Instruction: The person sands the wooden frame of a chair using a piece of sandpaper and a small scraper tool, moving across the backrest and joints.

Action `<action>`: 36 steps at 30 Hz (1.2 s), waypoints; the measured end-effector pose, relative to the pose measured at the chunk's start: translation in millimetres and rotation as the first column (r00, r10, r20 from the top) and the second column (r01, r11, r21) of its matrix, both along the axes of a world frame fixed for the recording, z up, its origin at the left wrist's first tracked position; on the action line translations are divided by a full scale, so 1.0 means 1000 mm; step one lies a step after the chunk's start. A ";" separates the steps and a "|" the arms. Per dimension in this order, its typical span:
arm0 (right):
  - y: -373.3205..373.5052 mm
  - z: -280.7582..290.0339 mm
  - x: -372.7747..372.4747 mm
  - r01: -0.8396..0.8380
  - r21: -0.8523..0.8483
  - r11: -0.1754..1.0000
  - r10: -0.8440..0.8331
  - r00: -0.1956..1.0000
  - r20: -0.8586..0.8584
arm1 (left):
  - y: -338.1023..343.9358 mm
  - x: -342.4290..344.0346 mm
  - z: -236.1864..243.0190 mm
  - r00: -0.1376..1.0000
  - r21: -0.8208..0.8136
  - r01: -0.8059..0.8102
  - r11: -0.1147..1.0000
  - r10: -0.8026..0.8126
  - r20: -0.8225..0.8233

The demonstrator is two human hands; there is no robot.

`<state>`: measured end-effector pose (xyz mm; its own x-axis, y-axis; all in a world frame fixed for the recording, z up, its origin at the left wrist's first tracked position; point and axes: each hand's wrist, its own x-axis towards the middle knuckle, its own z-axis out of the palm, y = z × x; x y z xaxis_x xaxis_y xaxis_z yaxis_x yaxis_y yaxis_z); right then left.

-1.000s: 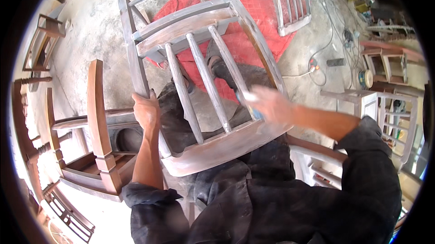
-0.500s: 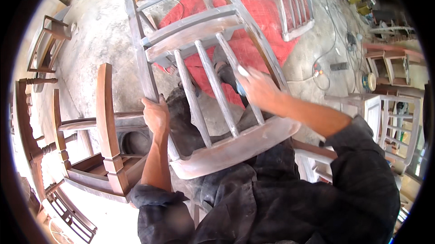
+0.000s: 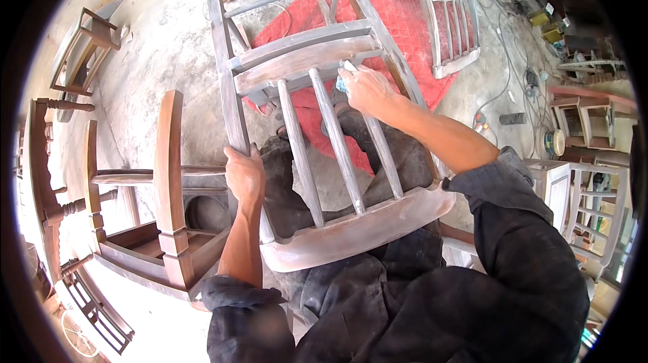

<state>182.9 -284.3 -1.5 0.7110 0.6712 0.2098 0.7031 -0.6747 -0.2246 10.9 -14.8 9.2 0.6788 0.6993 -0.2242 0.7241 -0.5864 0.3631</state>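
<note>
A concrete floor point(image 3: 162, 49) spreads through the workshop, with a red sheet point(image 3: 422, 83) on its far side, a second chair point(image 3: 455, 63) at far right, and a brown chair frame point(image 3: 169, 174) on the left. Across the person's lap, in the middle, lies a greyish wooden chair point(image 3: 337, 144). It looks stiff and moderately heavy, its dusty surface perhaps a little slippery; the thick side posts and broad curved top rail point(image 3: 358, 228) should make sounder holds than the slender slats. Its long axis runs from near right to far left, with the top rail nearest the body and the legs pointing away. The left hand point(image 3: 245, 173) has its grip closed around the left post point(image 3: 228, 93). The right hand point(image 3: 368, 93) pinches a small blue-and-white piece point(image 3: 341, 82) near the far end of the right slat point(image 3: 385, 157); whether that piece touches wood, I cannot tell.
</note>
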 end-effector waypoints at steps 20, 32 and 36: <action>-0.073 0.062 -0.083 -0.570 -0.432 0.699 0.563 0.811 -0.159 | 0.017 -0.005 -0.007 1.000 0.028 0.013 1.000 -0.013 0.003; -0.074 0.047 -0.068 -0.421 -0.232 0.877 0.434 0.901 0.004 | 0.006 -0.003 -0.016 0.998 0.030 0.064 0.997 -0.065 0.021; -0.084 0.046 -0.154 -0.269 -0.327 0.906 0.249 0.963 -0.102 | 0.016 -0.005 -0.015 1.000 0.045 0.013 0.999 -0.012 -0.016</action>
<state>28.7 -368.6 44.0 0.5065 0.8570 -0.0950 0.8563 -0.5129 -0.0617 5.5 1.6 -5.7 0.6840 0.7006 -0.2033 0.7222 -0.6108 0.3246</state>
